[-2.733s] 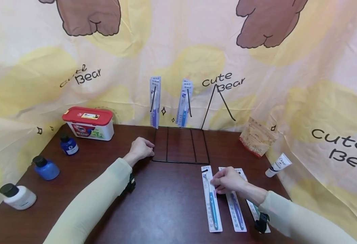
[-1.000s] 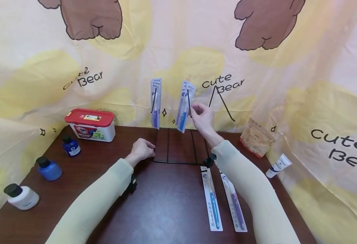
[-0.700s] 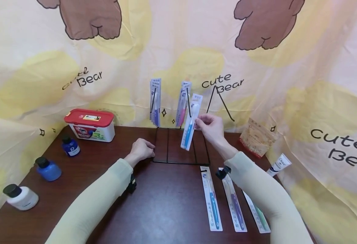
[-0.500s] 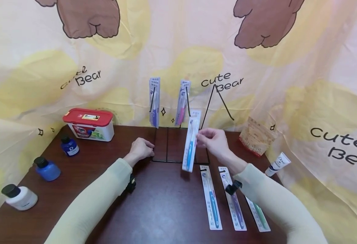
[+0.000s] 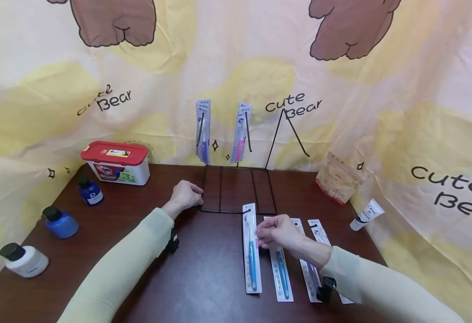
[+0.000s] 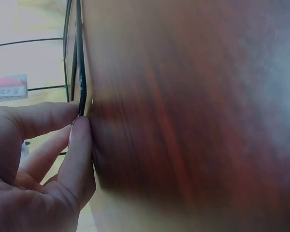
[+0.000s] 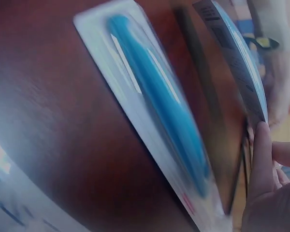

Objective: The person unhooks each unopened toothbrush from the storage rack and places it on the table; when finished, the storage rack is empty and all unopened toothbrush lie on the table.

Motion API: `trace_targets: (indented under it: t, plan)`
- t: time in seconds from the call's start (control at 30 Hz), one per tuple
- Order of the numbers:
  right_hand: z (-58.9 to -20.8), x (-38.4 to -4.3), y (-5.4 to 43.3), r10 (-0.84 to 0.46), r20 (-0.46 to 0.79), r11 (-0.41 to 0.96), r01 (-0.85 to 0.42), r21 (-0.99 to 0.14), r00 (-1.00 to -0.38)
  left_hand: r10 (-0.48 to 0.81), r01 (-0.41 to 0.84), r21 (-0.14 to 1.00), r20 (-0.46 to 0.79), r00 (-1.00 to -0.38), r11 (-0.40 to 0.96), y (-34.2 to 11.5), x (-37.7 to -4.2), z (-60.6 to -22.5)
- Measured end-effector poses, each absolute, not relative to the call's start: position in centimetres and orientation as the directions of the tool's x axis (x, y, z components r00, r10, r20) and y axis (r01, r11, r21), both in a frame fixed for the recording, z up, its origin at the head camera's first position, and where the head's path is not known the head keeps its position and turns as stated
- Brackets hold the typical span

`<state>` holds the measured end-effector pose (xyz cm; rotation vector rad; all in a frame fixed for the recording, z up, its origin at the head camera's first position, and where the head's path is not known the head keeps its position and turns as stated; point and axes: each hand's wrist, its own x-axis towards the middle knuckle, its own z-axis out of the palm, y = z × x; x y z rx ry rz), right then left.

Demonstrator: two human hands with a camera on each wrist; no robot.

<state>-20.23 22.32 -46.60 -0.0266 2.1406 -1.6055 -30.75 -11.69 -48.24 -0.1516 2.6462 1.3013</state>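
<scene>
Working well apart here: pinching the black wire rack (image 5: 237, 212) near its front left corner with the left hand (image 5: 184, 196), thumb and fingertips closed round the bar. Over to the right hand (image 5: 278, 233): clamping a blue-handled toothbrush pack (image 5: 252, 251) by its right edge between thumb and fingers, holding it just in front of the rack, low over the counter (image 5: 203, 269). Lying flat to its right, side by side: a second blue toothbrush pack (image 5: 281, 273), a purple toothbrush pack (image 5: 310, 276), then a far-right toothbrush pack (image 5: 320, 233), partly hidden behind wrist and sleeve. Hanging up on the rack: purple-handled packs (image 5: 205, 150) on the left hook (image 5: 200, 130), pink-handled packs (image 5: 240, 143) on the middle hook (image 5: 248, 132). Out to the left, a red-lidded tub (image 5: 120, 173) and three dark-capped bottles: a dark blue bottle (image 5: 90, 193), a bright blue bottle (image 5: 63, 225), a white bottle (image 5: 28, 262). Away on the right, leaning back, a tan pouch (image 5: 338, 179), with a white Dove tube (image 5: 366, 215) near it.
</scene>
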Motion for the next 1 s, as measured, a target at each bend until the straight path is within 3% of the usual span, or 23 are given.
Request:
trace_targets:
  t: [0.47,0.83,1.0]
  plan:
    - [-47.4,-18.5,21.8,-0.205,-0.442,0.408,0.334,-0.85,-0.873,-0.004,-0.172,0.768,-0.215,-0.977,0.617,-11.6,-30.9,-48.4]
    - [-46.5,-18.0,22.2,-0.238,-0.455,0.488,0.3,-0.82,-0.858,0.0,-0.167,0.771,-0.212,-0.977,0.615,-11.7,-30.9,-48.4]
    - [-45.3,-19.0,22.4,-0.272,-0.39,0.485,0.224,-0.845,-0.88,0.003,-0.169,0.767,-0.217,-0.976,0.619,-11.7,-30.9,-48.3]
